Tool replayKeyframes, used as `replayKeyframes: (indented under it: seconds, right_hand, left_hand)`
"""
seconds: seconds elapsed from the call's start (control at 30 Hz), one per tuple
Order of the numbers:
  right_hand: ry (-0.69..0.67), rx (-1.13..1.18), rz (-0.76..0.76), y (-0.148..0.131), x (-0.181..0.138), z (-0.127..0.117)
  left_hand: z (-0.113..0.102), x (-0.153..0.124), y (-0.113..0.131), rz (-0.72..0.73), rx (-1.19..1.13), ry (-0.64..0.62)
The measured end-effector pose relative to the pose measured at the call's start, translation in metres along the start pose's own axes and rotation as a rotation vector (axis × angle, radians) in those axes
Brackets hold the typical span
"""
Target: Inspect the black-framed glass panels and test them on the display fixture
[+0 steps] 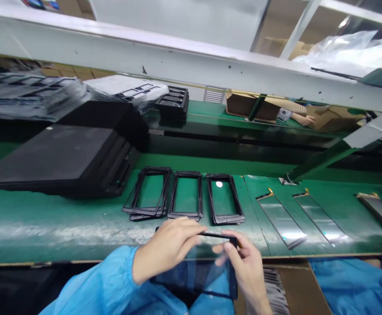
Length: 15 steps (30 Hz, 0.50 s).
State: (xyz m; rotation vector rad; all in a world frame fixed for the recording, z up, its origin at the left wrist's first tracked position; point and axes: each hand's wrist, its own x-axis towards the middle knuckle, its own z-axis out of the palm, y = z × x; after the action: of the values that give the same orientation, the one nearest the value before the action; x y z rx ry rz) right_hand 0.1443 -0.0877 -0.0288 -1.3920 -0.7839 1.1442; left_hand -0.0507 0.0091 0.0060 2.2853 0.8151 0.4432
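Both my hands hold a thin black rectangular frame with a clear panel [207,273] just in front of the green bench edge. My left hand [168,249], in a blue sleeve, has its fingers curled over the frame's top left edge. My right hand [246,267] pinches the top right corner. Directly beyond them, three small stacks of black frames [184,194] lie side by side on the green surface [46,223].
Shiny glass strips [281,218] [320,216] lie to the right on the bench. A stack of black trays [63,159] sits at left, with more trays [173,103] behind. Another person's hand [304,119] rests by cardboard boxes across the far belt. A white shelf beam [178,61] runs overhead.
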Motion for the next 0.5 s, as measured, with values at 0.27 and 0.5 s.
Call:
replayKeyframes:
  seconds: [0.27,0.5]
  right_hand:
    - [0.047,0.268,-0.019,0.024,0.026,-0.001]
    - [0.087,0.191,0.085,0.072,0.045,-0.046]
  left_hand:
    - [-0.106,-0.05,-0.038,-0.439,-0.517,0.773]
    - [-0.265,-0.13,-0.124,-0.624,-0.248,1.298]
